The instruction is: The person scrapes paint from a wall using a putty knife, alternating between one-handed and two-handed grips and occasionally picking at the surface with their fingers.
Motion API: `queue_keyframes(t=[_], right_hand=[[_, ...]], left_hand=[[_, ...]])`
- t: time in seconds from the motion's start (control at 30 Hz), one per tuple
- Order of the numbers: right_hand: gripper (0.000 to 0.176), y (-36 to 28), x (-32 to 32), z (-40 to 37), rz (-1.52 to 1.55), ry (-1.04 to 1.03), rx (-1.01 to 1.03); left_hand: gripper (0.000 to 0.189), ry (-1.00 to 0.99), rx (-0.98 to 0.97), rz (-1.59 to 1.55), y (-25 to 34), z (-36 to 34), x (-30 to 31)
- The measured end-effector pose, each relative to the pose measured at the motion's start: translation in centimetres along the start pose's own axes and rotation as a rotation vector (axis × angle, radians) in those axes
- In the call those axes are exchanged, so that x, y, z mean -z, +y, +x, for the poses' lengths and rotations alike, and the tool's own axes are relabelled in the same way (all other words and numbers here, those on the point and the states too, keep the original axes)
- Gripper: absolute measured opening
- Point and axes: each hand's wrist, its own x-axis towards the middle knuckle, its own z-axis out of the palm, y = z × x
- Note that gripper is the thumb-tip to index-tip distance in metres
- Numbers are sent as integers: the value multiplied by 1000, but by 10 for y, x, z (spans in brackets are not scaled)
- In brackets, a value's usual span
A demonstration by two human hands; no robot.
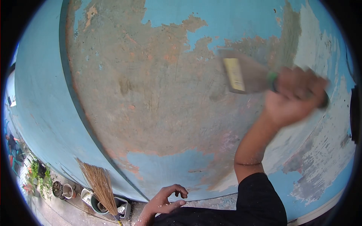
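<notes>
My right hand (pixel 292 100) is wrapped round the handle of a wide scraper (pixel 253 75), raised before the wall at the right. Its flat blade points left, has a yellow label, and is smeared by motion; a green band shows where the blade meets the handle. Behind the blade, the wall (pixel 151 101) is bare grey-brown plaster with orange specks. Blue paint (pixel 173 165) remains in ragged patches above and below. Low in the view, my left hand (pixel 166 200) holds nothing, its fingers loosely curved and apart from the thumb.
A stick broom (pixel 98 184) leans bristles-up against the wall at lower left. Beside its handle is a grey bin (pixel 124 207). Several pots (pixel 68 191) and green plants (pixel 37 171) stand farther left. A blue wall ledge (pixel 81 109) runs down the left side.
</notes>
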Motion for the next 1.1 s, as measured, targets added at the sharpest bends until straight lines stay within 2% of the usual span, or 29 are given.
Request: queue_keyframes(t=[0.03, 0.1, 0.13, 0.23, 0.27, 0.33, 0.37, 0.4, 0.47, 0.5, 0.53, 0.6, 0.63, 0.67, 0.73, 0.77, 0.83, 1.0, 1.07, 1.1], right_hand=[[42, 11, -3, -6, -5, 8, -5], [42, 41, -16, -17, -61, -142, -220], [42, 36, -16, -12, -56, -146, -210], [42, 5, -12, -1, 93, -73, 2], [42, 13, -14, -8, 90, -66, -7], [41, 40, -25, -18, -77, -155, -171], [42, 32, -25, -19, -73, -55, -144], [42, 22, -20, -13, -67, -59, -139], [43, 3, -8, -2, 91, 7, 71], [45, 22, -7, -5, -54, -30, -90], [45, 26, -10, -11, -59, -25, -93], [45, 31, -15, -12, -114, -30, -224], [44, 18, -13, -7, -29, 34, -128], [44, 16, -6, -1, -25, 28, -124], [39, 13, 2, 4, -278, 120, 68], [39, 16, 4, -4, -288, 131, 62], [42, 29, -15, -10, -32, 73, -212], [41, 11, 11, 2, 222, 230, -98], [42, 33, -9, -10, -109, 59, -251], [42, 25, 7, -5, -24, 6, -201]], left_hand=[[33, 5, 13, -2, -1, -4, -2], [33, -2, 13, 8, -1, -7, -2], [34, -3, 7, 19, -1, -7, 0], [34, 39, 27, 13, -1, -9, 5], [34, 68, 35, 2, -2, -13, 4], [34, 67, 37, 4, -3, -15, 6], [33, 62, 25, 20, -1, -17, 7], [32, 60, 12, 36, -1, -17, 9], [30, 107, 13, 50, -3, -17, 10], [27, 149, 21, 60, -5, -20, 8], [27, 145, 27, 57, -8, -23, 7], [23, 168, 27, 30, -10, -21, 8], [20, 171, 26, 36, -6, -20, 8], [20, 174, 19, 39, -6, -17, 10], [20, 205, 27, 46, -9, -19, 8], [20, 197, 40, 43, -8, -24, 6], [19, 180, 41, 62, -4, -21, 8], [20, 186, 39, 46, -12, -17, 10], [20, 160, 49, 41, -5, -16, 9], [20, 140, 58, 32, -3, -14, 10]])
